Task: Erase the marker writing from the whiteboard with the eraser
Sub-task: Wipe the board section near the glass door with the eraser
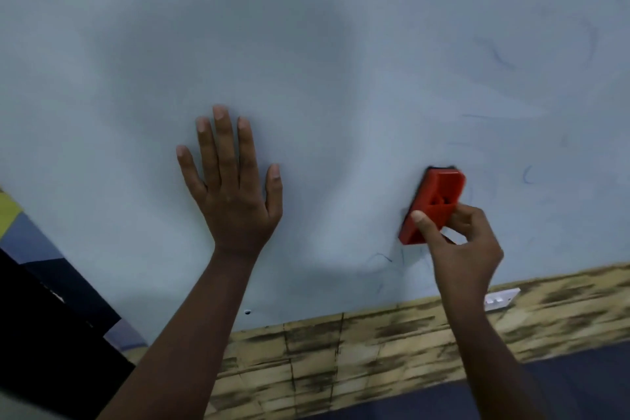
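Eraser [433, 204] on the board, red plastic body tilted, felt side pressed to the whiteboard [306, 44] low on its right half, and the right hand [456, 242] pinches it, thumb across the near end, fingers curled round the far side. The left hand [231, 187] lies flat and spread on the board well to the left, fingers straight, holding nothing, bracing by the look of it. Most of the surface reads as wiped, a grey-white field with smears. Still left: faint blue strokes [381, 259] just under the eraser near the bottom edge, a small curved mark [527, 174] to its right, and pale ghost lines [501, 58] higher up on the right. So the job looks well along, with the right side needing more passes. Below the board, a wood-patterned wall strip [341, 344] and a white switch plate [501, 298].
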A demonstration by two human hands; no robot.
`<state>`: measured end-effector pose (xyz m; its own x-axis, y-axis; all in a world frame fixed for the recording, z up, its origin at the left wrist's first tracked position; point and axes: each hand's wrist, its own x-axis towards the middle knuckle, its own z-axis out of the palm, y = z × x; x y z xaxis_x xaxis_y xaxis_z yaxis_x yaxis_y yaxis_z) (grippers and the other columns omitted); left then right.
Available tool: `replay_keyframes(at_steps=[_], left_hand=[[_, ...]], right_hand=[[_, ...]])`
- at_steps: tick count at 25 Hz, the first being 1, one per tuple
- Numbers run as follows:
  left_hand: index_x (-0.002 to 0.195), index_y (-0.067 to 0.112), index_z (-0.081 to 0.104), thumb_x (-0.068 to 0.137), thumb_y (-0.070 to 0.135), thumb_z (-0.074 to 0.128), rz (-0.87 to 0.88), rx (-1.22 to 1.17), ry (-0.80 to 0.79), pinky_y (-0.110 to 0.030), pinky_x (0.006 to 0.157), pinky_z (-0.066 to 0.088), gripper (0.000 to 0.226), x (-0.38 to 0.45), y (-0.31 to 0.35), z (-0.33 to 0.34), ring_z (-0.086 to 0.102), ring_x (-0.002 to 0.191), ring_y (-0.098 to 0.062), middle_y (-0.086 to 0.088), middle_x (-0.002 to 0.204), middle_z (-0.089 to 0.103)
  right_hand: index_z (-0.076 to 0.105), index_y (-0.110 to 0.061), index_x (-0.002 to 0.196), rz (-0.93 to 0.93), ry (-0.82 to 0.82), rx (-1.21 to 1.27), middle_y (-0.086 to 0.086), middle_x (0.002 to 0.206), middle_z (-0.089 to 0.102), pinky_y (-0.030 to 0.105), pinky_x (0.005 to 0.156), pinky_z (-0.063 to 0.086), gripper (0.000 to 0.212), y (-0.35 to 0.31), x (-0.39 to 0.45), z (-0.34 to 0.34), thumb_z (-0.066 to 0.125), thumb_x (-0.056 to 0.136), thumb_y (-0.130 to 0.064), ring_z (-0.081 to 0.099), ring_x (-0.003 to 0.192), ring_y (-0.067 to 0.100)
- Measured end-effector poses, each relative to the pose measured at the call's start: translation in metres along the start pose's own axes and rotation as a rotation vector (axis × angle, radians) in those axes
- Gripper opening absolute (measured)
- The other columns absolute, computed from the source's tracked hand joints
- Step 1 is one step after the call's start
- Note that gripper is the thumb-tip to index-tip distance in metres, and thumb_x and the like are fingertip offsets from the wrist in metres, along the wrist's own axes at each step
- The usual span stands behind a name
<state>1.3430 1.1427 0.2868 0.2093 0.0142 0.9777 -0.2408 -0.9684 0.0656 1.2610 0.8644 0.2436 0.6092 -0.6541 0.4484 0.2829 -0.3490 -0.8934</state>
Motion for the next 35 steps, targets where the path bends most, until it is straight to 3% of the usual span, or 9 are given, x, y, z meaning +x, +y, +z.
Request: replay_keyframes(at_steps=[5, 9, 15, 18, 20, 25, 29, 32, 35], left_hand=[[0.163, 0.001, 0.027, 0.109, 0.031, 0.045, -0.006, 0.0, -0.005, -0.06, 0.129, 0.009, 0.064, -0.006, 0.003, 0.003, 0.018, 0.157, -0.043, -0.031, 0.164, 0.035], [0.161, -0.001, 0.028, 0.109, 0.03, 0.043, -0.011, 0.032, -0.005, -0.059, 0.129, 0.008, 0.063, -0.01, 0.005, 0.004, 0.021, 0.155, -0.046, -0.033, 0.163, 0.036], [0.161, -0.001, 0.026, 0.109, 0.032, 0.042, -0.024, -0.002, -0.039, -0.059, 0.129, 0.006, 0.063, -0.024, 0.006, 0.006, 0.003, 0.165, -0.033, -0.031, 0.165, 0.031], [0.167, 0.005, 0.011, 0.111, 0.035, 0.039, 0.009, 0.0, -0.056, -0.056, 0.131, 0.001, 0.069, -0.033, 0.002, 0.007, -0.008, 0.164, -0.024, -0.011, 0.178, -0.001], [0.169, 0.012, 0.001, 0.111, 0.036, 0.04, 0.048, -0.009, -0.068, -0.055, 0.131, -0.001, 0.074, -0.041, 0.0, 0.008, -0.008, 0.164, -0.025, -0.002, 0.177, -0.015], [0.17, 0.014, 0.0, 0.111, 0.037, 0.038, 0.055, -0.015, -0.089, -0.053, 0.131, -0.003, 0.073, -0.063, -0.003, 0.011, -0.008, 0.164, -0.025, -0.002, 0.177, -0.015], [0.17, 0.015, -0.001, 0.111, 0.037, 0.036, 0.036, -0.014, -0.098, -0.054, 0.131, -0.002, 0.073, -0.071, 0.0, 0.014, -0.008, 0.164, -0.024, -0.001, 0.177, -0.015], [0.17, 0.016, -0.003, 0.11, 0.037, 0.035, 0.023, -0.014, -0.1, -0.054, 0.131, -0.002, 0.073, -0.073, 0.002, 0.015, -0.008, 0.164, -0.023, 0.0, 0.177, -0.016], [0.169, 0.017, -0.004, 0.111, 0.037, 0.034, 0.009, -0.026, -0.102, -0.054, 0.131, -0.003, 0.073, -0.074, 0.003, 0.015, -0.01, 0.164, -0.023, 0.001, 0.177, -0.017]], right_hand=[[0.069, -0.015, 0.103, 0.169, 0.063, -0.025, -0.001, 0.095, 0.073, 0.046, 0.088, 0.059, 0.039, 0.05, -0.028, -0.005, 0.088, 0.079, -0.039, 0.071, 0.092, 0.018], [0.068, -0.013, 0.106, 0.082, -0.01, 0.061, 0.001, 0.096, 0.072, 0.025, 0.077, 0.061, 0.044, 0.025, -0.038, 0.018, 0.092, 0.074, -0.031, 0.07, 0.092, 0.013], [0.066, -0.016, 0.115, -0.333, -0.225, -0.176, -0.004, 0.108, 0.067, 0.035, 0.077, 0.056, 0.054, 0.017, -0.08, 0.063, 0.09, 0.076, -0.045, 0.065, 0.095, 0.019], [0.065, -0.017, 0.114, -0.512, -0.38, -0.45, -0.001, 0.106, 0.066, 0.034, 0.068, 0.056, 0.057, 0.059, -0.108, 0.067, 0.087, 0.075, -0.051, 0.063, 0.092, 0.019], [0.064, -0.019, 0.112, -0.382, -0.376, -0.431, -0.003, 0.105, 0.067, 0.033, 0.066, 0.059, 0.056, 0.081, -0.106, 0.054, 0.087, 0.075, -0.054, 0.066, 0.091, 0.016], [0.065, -0.02, 0.103, 0.235, -0.138, -0.126, -0.006, 0.094, 0.073, 0.026, 0.078, 0.06, 0.045, 0.105, -0.084, 0.011, 0.089, 0.073, -0.045, 0.072, 0.09, 0.009], [0.068, -0.015, 0.09, 0.527, -0.108, -0.071, 0.007, 0.082, 0.071, 0.049, 0.079, 0.062, 0.035, 0.146, -0.101, 0.009, 0.086, 0.081, -0.044, 0.073, 0.083, 0.026], [0.07, -0.005, 0.099, 0.778, -0.183, 0.141, 0.026, 0.103, 0.072, 0.042, 0.073, 0.065, 0.032, 0.168, -0.121, 0.018, 0.082, 0.087, -0.032, 0.075, 0.097, 0.034], [0.068, 0.0, 0.112, 0.944, -0.241, 0.243, 0.024, 0.115, 0.073, 0.035, 0.069, 0.064, 0.037, 0.171, -0.14, 0.029, 0.079, 0.09, -0.028, 0.073, 0.107, 0.034]])
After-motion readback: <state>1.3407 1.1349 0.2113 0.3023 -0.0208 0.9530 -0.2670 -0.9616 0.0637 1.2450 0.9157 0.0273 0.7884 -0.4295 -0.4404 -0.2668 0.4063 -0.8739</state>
